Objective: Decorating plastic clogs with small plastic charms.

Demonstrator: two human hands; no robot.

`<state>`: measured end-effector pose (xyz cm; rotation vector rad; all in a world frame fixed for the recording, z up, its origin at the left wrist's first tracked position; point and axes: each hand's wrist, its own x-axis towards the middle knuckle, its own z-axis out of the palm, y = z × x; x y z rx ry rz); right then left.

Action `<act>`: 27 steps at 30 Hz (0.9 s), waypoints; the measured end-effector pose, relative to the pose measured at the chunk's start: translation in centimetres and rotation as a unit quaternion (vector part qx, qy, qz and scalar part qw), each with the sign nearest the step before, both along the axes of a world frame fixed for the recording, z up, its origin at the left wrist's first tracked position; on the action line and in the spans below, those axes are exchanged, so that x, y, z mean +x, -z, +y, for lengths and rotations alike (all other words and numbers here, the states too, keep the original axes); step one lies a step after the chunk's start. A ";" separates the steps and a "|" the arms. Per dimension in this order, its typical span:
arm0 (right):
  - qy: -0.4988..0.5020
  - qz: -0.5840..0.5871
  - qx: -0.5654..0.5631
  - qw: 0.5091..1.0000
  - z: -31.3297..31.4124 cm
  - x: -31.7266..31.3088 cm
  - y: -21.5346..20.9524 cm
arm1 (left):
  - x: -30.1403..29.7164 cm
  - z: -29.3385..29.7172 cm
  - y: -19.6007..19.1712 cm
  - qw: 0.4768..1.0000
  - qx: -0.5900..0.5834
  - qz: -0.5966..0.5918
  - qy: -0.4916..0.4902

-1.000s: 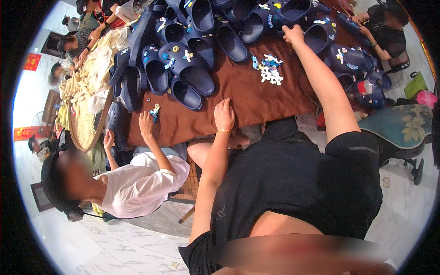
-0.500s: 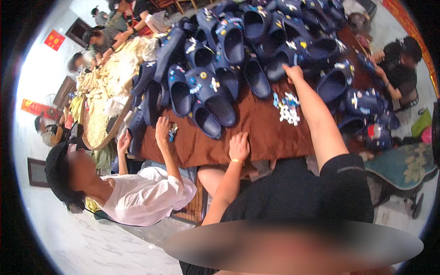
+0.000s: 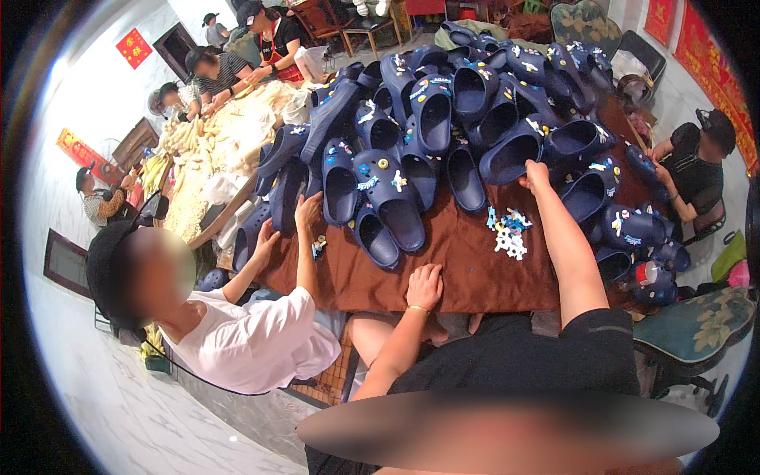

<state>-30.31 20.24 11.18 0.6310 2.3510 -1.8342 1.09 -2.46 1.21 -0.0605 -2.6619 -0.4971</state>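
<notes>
My left hand (image 3: pixel 425 286) lies flat, fingers apart, on the brown cloth of the table (image 3: pixel 467 273) near its front edge, holding nothing. My right hand (image 3: pixel 536 176) reaches far forward and touches the rim of a navy blue clog (image 3: pixel 511 152) in a large heap of such clogs (image 3: pixel 443 103). Whether it grips the clog is not clear. A small pile of white and blue shoe charms (image 3: pixel 508 232) lies on the cloth just below that hand.
A person in a white shirt and black cap (image 3: pixel 237 332) sits to my left, both hands on clogs at the table's left end. Another person in black (image 3: pixel 697 170) sits at the right. Further people work at a cream-coloured heap (image 3: pixel 222 150) behind. A patterned chair (image 3: pixel 697 328) stands right.
My view has tilted down and closer to the table. My right hand has slid from the far clogs toward a nearer one. The left hand stays on the cloth.
</notes>
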 end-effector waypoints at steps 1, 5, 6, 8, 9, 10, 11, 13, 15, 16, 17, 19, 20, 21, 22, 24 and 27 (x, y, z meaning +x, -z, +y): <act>-0.013 0.015 -0.011 1.000 0.3 1.0 0.3 | 0.0 0.0 -0.2 1.000 0.000 0.001 0.001; -0.141 0.040 -0.002 0.989 1.5 6.1 2.6 | -0.3 -0.1 -0.5 0.998 0.056 -0.029 0.006; -0.147 0.025 -0.001 0.989 0.8 8.1 2.0 | -0.5 -0.3 0.0 0.995 0.101 -0.009 0.000; -0.265 0.075 0.062 0.959 -0.8 12.8 0.9 | -1.5 -1.5 0.4 0.979 0.203 0.022 0.021; -0.289 0.055 0.064 0.953 -0.6 13.8 2.2 | -1.9 -0.6 -1.3 0.973 0.221 0.063 -0.013; -0.297 0.033 0.065 0.952 -1.1 15.2 2.9 | -2.2 -0.5 -2.7 0.970 0.220 0.104 -0.012; -0.297 0.052 0.092 0.949 -1.7 16.4 3.6 | -2.4 0.0 -3.9 0.968 0.212 0.129 -0.030; -0.307 0.017 0.130 0.943 -2.9 18.9 3.9 | -2.2 1.3 -6.5 0.964 0.209 0.166 -0.009; -0.299 0.001 0.087 0.950 -4.3 21.1 4.6 | -1.4 2.4 -8.2 0.964 0.213 0.150 0.050; -0.300 -0.012 0.071 0.951 -5.3 22.5 3.9 | -1.1 2.7 -8.0 0.967 0.209 0.131 0.065; -0.301 -0.024 0.055 0.952 -5.9 23.8 3.4 | -0.8 3.0 -7.6 0.969 0.205 0.112 0.079; -0.345 -0.031 0.097 0.933 -6.3 25.2 4.5 | -0.7 3.3 -6.0 0.974 0.198 0.051 0.098; -0.371 -0.044 0.100 0.922 -6.6 25.7 4.5 | -0.7 3.1 -4.7 0.981 0.176 0.035 0.073; -0.393 -0.058 0.105 0.912 -6.6 26.1 4.4 | -0.7 3.1 -4.2 0.986 0.154 0.019 0.051; -0.390 0.032 0.150 0.908 -6.2 25.8 5.6 | -0.8 3.0 -3.7 0.986 0.155 0.017 0.050; -0.335 0.145 0.202 0.909 -6.0 24.8 6.5 | -1.0 2.5 -2.7 0.994 0.096 -0.052 0.016; -0.311 0.240 0.176 0.902 -7.0 22.1 5.3 | -2.0 2.3 -1.4 0.990 0.039 -0.131 0.034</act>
